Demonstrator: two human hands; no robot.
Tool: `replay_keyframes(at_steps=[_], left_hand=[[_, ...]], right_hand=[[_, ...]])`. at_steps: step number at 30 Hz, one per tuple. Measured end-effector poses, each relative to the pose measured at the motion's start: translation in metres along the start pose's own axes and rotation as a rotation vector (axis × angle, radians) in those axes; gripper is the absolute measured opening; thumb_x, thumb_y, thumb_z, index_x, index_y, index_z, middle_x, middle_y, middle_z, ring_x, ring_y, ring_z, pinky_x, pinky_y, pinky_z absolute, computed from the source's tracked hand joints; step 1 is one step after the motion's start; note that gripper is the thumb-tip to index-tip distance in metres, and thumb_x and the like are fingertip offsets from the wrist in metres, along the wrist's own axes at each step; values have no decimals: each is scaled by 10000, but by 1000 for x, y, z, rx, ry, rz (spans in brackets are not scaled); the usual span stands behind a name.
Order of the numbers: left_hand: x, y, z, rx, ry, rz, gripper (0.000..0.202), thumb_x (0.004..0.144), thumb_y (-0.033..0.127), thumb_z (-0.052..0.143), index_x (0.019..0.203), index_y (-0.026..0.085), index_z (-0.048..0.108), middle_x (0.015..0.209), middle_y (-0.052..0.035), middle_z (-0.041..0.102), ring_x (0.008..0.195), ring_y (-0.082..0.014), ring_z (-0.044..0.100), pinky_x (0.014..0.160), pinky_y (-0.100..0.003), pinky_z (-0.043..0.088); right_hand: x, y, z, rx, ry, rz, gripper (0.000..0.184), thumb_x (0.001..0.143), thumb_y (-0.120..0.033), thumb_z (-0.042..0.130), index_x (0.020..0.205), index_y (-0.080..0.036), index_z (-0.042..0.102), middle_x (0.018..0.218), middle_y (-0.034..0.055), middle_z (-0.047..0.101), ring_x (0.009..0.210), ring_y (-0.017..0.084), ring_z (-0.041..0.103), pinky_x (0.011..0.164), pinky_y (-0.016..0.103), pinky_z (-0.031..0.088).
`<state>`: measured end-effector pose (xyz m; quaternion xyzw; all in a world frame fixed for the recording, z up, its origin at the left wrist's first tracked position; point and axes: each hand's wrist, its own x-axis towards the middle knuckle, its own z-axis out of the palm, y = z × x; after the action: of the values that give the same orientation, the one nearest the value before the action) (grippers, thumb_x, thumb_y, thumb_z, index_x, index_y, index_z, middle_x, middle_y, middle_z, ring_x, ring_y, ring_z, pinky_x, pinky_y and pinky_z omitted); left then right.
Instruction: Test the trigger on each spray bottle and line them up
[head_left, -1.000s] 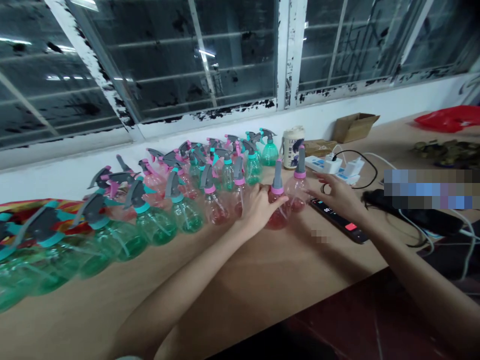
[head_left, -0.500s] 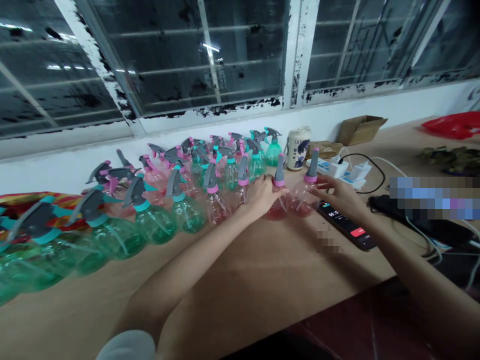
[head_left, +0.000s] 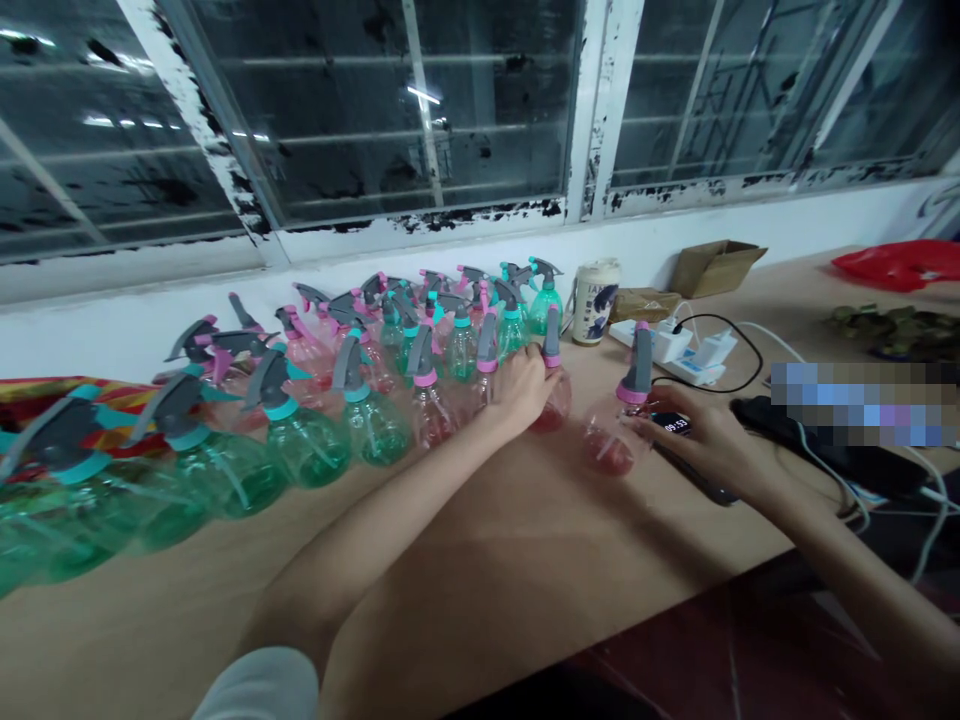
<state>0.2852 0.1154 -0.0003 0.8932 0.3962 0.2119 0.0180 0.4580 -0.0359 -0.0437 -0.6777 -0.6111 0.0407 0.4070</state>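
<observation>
Pink spray bottles (head_left: 609, 440) (both empty), one in each closed grip: left hand (head_left: 517, 385), right hand (head_left: 701, 440)

pink bottles (head_left: 609, 445): grey-pink tops | green bottles (head_left: 307, 445): teal collars | tabletop (head_left: 525, 560): tan | cup (head_left: 596, 300): white-navy

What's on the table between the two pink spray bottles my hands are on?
In the head view, only bare wooden table lies between the left hand's pink bottle and the right hand's pink bottle; they stand apart, with nothing between them.
</observation>
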Motion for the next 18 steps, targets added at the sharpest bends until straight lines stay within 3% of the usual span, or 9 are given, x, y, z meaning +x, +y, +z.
replay_keyframes(at_steps=[10,14,18], left_hand=[[-6,6,-7,-69,-18,-36,509,897,382,569,1210,-7,470,1014,-253,673,991,-353,667,768,-397,526],[-27,4,-23,-110,-28,-19,478,909,286,539,1306,44,424,1139,-246,642,1032,-334,653,814,-412,521],[-64,-18,-50,-140,-56,7,391,881,106,454,1268,87,507,1216,-205,621,1114,-293,613,930,-402,479]], right_hand=[[-26,-19,9,40,-57,-40,424,830,-557,550,1108,-238,572,1080,84,671,999,266,634,864,431,501],[-31,-32,17,57,-77,-53,408,846,-533,539,1127,-239,561,1096,89,668,1016,265,635,832,424,526],[-34,-53,29,79,-111,-128,366,840,-515,553,1105,-264,586,1091,67,676,1015,261,641,819,419,534]])
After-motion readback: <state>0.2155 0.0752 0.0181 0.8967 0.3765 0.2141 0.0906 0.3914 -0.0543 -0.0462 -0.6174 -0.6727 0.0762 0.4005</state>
